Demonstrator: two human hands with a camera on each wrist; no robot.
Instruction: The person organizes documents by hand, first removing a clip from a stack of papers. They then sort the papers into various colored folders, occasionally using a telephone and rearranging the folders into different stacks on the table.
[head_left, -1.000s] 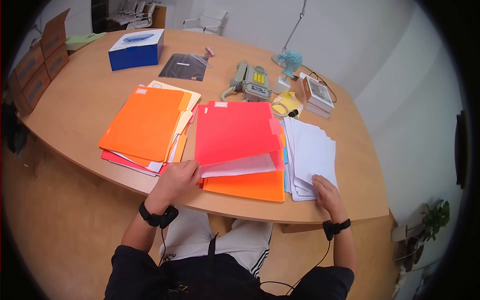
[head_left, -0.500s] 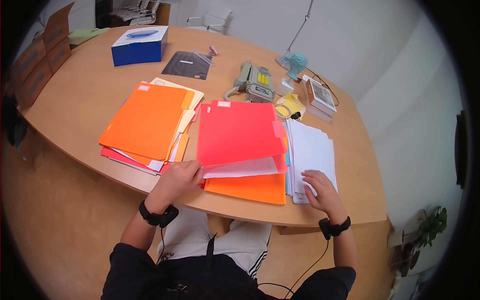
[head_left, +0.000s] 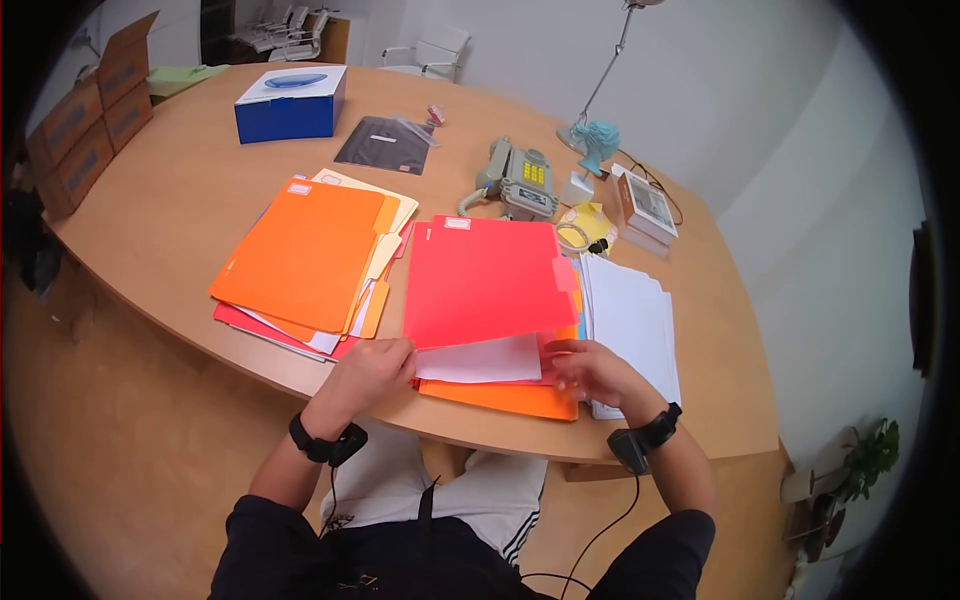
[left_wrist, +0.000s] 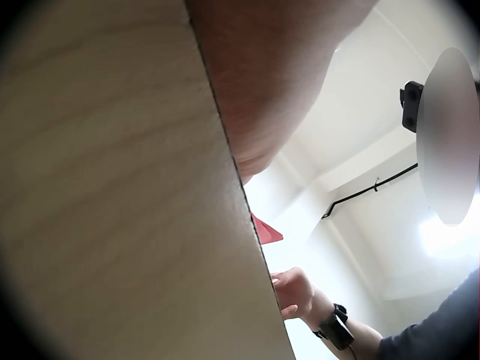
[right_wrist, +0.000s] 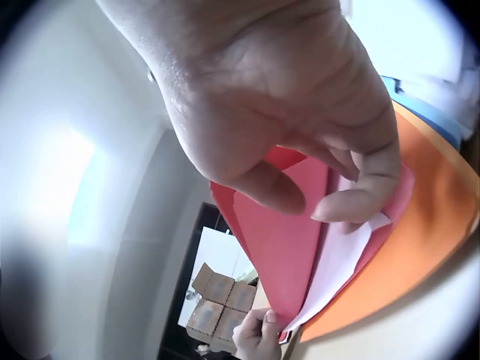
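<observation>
My left hand pinches the near left corner of a red folder. The folder's front cover is lifted, and white paper shows inside it. An orange folder lies underneath. At the near right corner of the red folder is my right hand, thumb and fingers apart and loosely bent. In the right wrist view the right hand hangs over the folder opening, its fingertips close to the paper edge. The left wrist view shows mostly table underside, hiding the left fingertips.
A pile of orange, red and cream folders lies to the left. White sheets are stacked on the right. Farther back stand a blue-and-white box, a dark sleeve, a grey telephone and a book.
My right hand has left the white sheet stack and moved left to the red folder's near right corner. The left hand keeps its hold on the folder's left corner.
</observation>
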